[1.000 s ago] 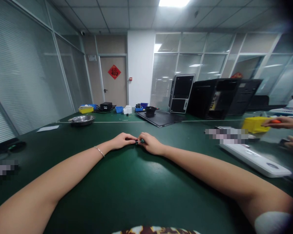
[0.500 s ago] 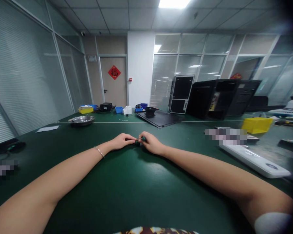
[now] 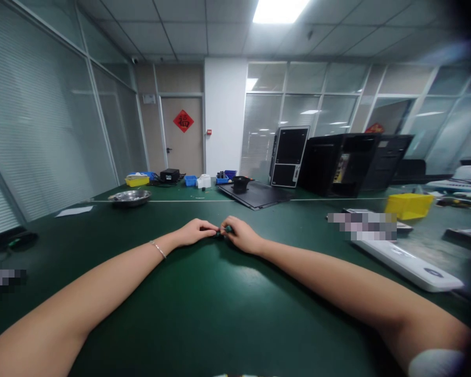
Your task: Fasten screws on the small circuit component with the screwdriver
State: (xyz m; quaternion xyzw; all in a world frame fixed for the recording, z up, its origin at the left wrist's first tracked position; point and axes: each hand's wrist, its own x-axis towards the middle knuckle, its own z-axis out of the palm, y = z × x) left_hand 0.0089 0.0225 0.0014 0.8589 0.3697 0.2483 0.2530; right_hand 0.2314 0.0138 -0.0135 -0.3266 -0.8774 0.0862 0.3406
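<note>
Above the middle of the green table (image 3: 235,303), my two hands meet fingertip to fingertip. My left hand (image 3: 194,231) is closed in a pinch on a small dark part (image 3: 218,233), mostly hidden by the fingers. My right hand (image 3: 241,235) grips a small green-handled screwdriver (image 3: 228,229). Its thin shaft points left, toward the dark part; whether the tip touches it I cannot tell.
Ahead lie a metal bowl (image 3: 130,197), a black panel (image 3: 259,195) and small blue bins (image 3: 190,181). Black computer cases (image 3: 332,165) stand at back right. Rightward are a yellow bin (image 3: 408,206) and a long white device (image 3: 408,262).
The view tilts up slightly. Another person's hands, one with an orange item, have left the right side. My right fingers have shifted a little on the screwdriver; my left hand stays pinched.
</note>
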